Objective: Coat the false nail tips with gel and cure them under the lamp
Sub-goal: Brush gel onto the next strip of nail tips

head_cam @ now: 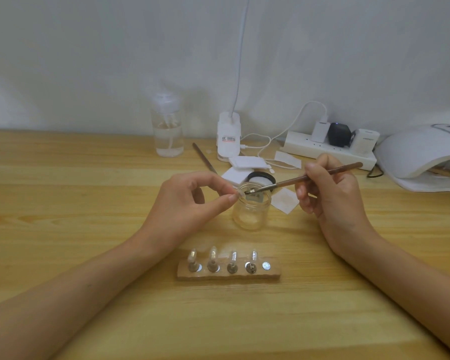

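Loose tip [240, 194] could drop into the gel jar [252, 209]
Four nail tips [213, 254] stand on the near holder [229, 274]. Beyond, the left hand [190, 201] pinches the loose tip over the open jar while the right hand [330, 190] grips the brush [304, 179] at it; brush pressure may dislodge it. The curing lamp [421, 154] sits far right.

Table [63, 178]: jar [250, 214], stand [229, 275], perhaps wipes [286, 201]

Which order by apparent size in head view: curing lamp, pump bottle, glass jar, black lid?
Largest: curing lamp, though cut by the frame edge.
Next: pump bottle and glass jar look alike; jar sits nearer, so unranked.
Smallest: black lid, partly hidden.
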`<move>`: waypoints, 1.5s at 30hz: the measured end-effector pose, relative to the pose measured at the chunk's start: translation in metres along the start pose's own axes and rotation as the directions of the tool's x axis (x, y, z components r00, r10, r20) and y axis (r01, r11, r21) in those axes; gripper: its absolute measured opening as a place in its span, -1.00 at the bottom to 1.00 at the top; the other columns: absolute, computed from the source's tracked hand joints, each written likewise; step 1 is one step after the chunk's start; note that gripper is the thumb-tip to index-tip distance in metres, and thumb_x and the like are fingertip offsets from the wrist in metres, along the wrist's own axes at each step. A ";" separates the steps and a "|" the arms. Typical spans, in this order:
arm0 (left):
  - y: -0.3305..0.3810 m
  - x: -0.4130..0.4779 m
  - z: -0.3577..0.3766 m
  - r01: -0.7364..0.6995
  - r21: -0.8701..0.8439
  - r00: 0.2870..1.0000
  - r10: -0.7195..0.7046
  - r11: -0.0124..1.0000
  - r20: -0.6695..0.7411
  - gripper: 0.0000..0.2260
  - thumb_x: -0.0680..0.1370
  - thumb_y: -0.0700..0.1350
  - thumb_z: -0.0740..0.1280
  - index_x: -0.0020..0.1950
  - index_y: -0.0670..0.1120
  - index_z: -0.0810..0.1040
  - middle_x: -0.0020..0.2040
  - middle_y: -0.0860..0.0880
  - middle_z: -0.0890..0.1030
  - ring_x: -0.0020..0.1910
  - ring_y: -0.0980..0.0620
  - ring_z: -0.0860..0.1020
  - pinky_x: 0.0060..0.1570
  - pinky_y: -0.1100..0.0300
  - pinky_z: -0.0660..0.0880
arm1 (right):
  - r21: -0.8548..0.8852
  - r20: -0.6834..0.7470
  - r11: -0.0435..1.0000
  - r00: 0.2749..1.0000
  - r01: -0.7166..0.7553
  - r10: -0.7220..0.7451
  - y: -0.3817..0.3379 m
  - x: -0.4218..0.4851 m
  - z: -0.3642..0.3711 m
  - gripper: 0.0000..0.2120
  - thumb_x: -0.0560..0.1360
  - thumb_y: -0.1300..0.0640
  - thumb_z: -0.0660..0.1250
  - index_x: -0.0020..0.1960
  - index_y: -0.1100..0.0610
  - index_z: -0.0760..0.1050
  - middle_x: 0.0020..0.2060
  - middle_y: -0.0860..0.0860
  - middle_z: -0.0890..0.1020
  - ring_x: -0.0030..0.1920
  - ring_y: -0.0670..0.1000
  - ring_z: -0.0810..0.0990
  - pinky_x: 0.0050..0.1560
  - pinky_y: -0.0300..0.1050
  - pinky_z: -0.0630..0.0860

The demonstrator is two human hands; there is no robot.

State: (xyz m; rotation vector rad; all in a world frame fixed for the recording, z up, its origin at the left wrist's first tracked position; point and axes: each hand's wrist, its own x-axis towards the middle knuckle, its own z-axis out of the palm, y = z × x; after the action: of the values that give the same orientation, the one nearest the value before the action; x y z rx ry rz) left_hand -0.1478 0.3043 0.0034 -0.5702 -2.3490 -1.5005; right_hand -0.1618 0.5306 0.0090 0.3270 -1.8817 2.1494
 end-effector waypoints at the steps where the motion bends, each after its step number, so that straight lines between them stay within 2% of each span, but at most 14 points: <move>1: 0.000 0.000 0.000 0.000 0.001 1.000 0.000 1.000 0.001 -0.97 0.48 -0.16 0.48 -0.16 -0.05 0.68 -0.50 0.36 0.48 -0.52 0.18 0.28 -0.46 0.47 0.23 | 0.030 0.004 1.000 1.000 0.006 -0.006 -0.001 0.000 0.000 -0.67 0.63 0.19 0.23 -0.31 0.03 0.39 -0.49 -0.01 0.52 -0.47 -0.08 0.45 -0.50 -0.29 0.36; 3: 0.000 0.000 0.000 -0.001 -0.001 1.000 0.001 1.000 0.001 -0.95 0.48 -0.16 0.48 -0.17 -0.04 0.67 -0.50 0.36 0.48 -0.53 0.18 0.27 -0.47 0.47 0.23 | 0.079 0.047 0.997 0.999 0.020 -0.024 -0.001 0.000 0.000 -0.67 0.63 0.18 0.24 -0.31 0.00 0.41 -0.48 -0.02 0.53 -0.46 -0.09 0.48 -0.49 -0.30 0.38; 5: -0.001 0.000 0.000 -0.002 -0.006 1.000 0.002 1.000 0.000 -0.94 0.48 -0.16 0.49 -0.18 -0.03 0.67 -0.50 0.35 0.48 -0.52 0.19 0.27 -0.47 0.47 0.22 | 0.050 0.074 0.998 0.997 0.027 -0.031 -0.001 -0.001 0.001 -0.66 0.62 0.17 0.25 -0.33 -0.04 0.41 -0.47 -0.01 0.53 -0.45 -0.08 0.48 -0.49 -0.29 0.39; 9: -0.003 0.001 0.000 0.014 -0.010 1.000 -0.015 1.000 -0.007 -0.95 0.46 -0.11 0.50 -0.18 0.03 0.69 -0.51 0.25 0.47 -0.50 0.17 0.28 -0.44 0.43 0.22 | -0.029 0.006 0.999 1.000 0.016 -0.016 0.000 -0.001 0.001 -0.60 0.63 0.20 0.24 -0.37 -0.06 0.41 -0.49 -0.01 0.52 -0.48 -0.07 0.46 -0.51 -0.28 0.35; 11: -0.004 0.001 -0.001 0.014 -0.005 1.000 -0.014 1.000 -0.007 -0.94 0.47 -0.12 0.50 -0.18 0.03 0.68 -0.51 0.26 0.47 -0.50 0.18 0.29 -0.44 0.44 0.23 | 0.010 -0.011 1.000 1.000 0.023 -0.023 -0.001 -0.001 0.000 -0.63 0.63 0.20 0.24 -0.34 -0.02 0.41 -0.49 -0.01 0.52 -0.47 -0.08 0.46 -0.50 -0.28 0.36; 14: -0.003 0.000 -0.001 0.013 -0.002 1.000 -0.013 1.000 -0.008 -0.95 0.47 -0.13 0.49 -0.18 0.01 0.68 -0.52 0.29 0.46 -0.52 0.19 0.30 -0.45 0.46 0.24 | 0.083 0.043 0.996 0.998 0.037 -0.041 -0.002 -0.001 0.000 -0.67 0.61 0.15 0.25 -0.32 -0.03 0.42 -0.47 -0.02 0.53 -0.45 -0.09 0.48 -0.48 -0.30 0.39; 17: -0.001 0.000 0.000 0.009 -0.001 1.000 -0.009 1.000 -0.003 -0.95 0.48 -0.15 0.49 -0.17 -0.01 0.68 -0.51 0.33 0.48 -0.52 0.19 0.29 -0.45 0.47 0.24 | 0.047 0.071 0.998 0.997 0.034 -0.038 -0.001 -0.001 0.002 -0.70 0.59 0.14 0.28 -0.32 -0.02 0.41 -0.47 -0.01 0.54 -0.45 -0.08 0.50 -0.48 -0.29 0.39; 23: -0.001 0.000 0.000 0.010 -0.006 1.000 -0.010 1.000 0.002 -0.97 0.48 -0.16 0.48 -0.16 -0.05 0.69 -0.49 0.33 0.49 -0.51 0.18 0.28 -0.45 0.46 0.23 | -0.039 0.027 0.998 0.998 0.054 -0.053 -0.001 -0.002 0.001 -0.72 0.62 0.23 0.24 -0.27 0.09 0.36 -0.49 0.01 0.53 -0.47 -0.06 0.47 -0.50 -0.27 0.38; 25: 0.000 0.000 0.000 0.013 -0.002 1.000 -0.013 1.000 0.001 -0.97 0.48 -0.15 0.48 -0.16 -0.04 0.69 -0.49 0.33 0.49 -0.51 0.18 0.29 -0.45 0.46 0.24 | -0.047 0.012 0.997 0.998 0.057 -0.057 -0.001 -0.002 0.001 -0.72 0.62 0.23 0.23 -0.26 0.09 0.36 -0.49 0.00 0.53 -0.47 -0.06 0.47 -0.50 -0.27 0.37; 28: 0.000 0.000 0.000 0.010 0.003 1.000 -0.010 1.000 -0.001 -0.96 0.48 -0.17 0.48 -0.16 -0.05 0.68 -0.50 0.35 0.48 -0.52 0.19 0.30 -0.45 0.47 0.24 | 0.032 0.000 0.997 0.998 0.068 -0.068 -0.003 -0.002 0.001 -0.68 0.63 0.22 0.23 -0.29 0.05 0.38 -0.49 -0.01 0.51 -0.46 -0.07 0.46 -0.49 -0.29 0.36; 30: 0.000 0.000 0.000 0.011 0.004 1.000 -0.011 1.000 -0.003 -0.94 0.48 -0.16 0.48 -0.17 -0.03 0.67 -0.52 0.34 0.47 -0.53 0.19 0.30 -0.45 0.47 0.24 | 0.072 0.038 0.995 0.997 0.069 -0.072 -0.003 -0.002 0.002 -0.68 0.61 0.17 0.25 -0.31 0.00 0.41 -0.48 -0.02 0.52 -0.45 -0.08 0.48 -0.48 -0.30 0.38; 33: 0.000 0.000 0.000 0.012 0.001 1.000 -0.012 1.000 -0.003 -0.94 0.48 -0.16 0.48 -0.18 -0.02 0.67 -0.51 0.34 0.47 -0.53 0.19 0.30 -0.45 0.47 0.24 | 0.040 0.079 0.997 0.994 0.069 -0.072 -0.003 -0.003 0.004 -0.73 0.57 0.14 0.28 -0.31 0.00 0.41 -0.47 0.00 0.54 -0.45 -0.07 0.50 -0.49 -0.29 0.40; 39: -0.002 0.001 0.000 0.006 -0.010 1.000 -0.006 1.000 0.004 -0.94 0.48 -0.16 0.48 -0.18 -0.02 0.67 -0.46 0.33 0.52 -0.53 0.19 0.29 -0.47 0.47 0.22 | -0.069 0.026 0.993 0.995 0.093 -0.092 -0.002 -0.002 0.001 -0.72 0.62 0.24 0.24 -0.27 0.11 0.35 -0.51 0.00 0.53 -0.50 -0.06 0.45 -0.51 -0.26 0.36; 45: -0.003 0.000 -0.001 -0.004 0.013 1.000 0.004 1.000 0.001 -0.96 0.48 -0.16 0.49 -0.16 -0.05 0.68 -0.48 0.34 0.49 -0.52 0.18 0.28 -0.46 0.46 0.23 | -0.059 -0.035 0.995 0.996 0.077 -0.079 -0.006 0.002 -0.008 -0.69 0.62 0.24 0.22 -0.29 0.08 0.35 -0.52 0.00 0.49 -0.51 -0.08 0.43 -0.53 -0.28 0.32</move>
State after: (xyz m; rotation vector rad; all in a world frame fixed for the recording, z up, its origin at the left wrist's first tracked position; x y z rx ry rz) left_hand -0.1493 0.3028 0.0017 -0.5719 -2.3550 -1.4829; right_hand -0.1619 0.5396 0.0140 0.3400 -1.8743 2.0331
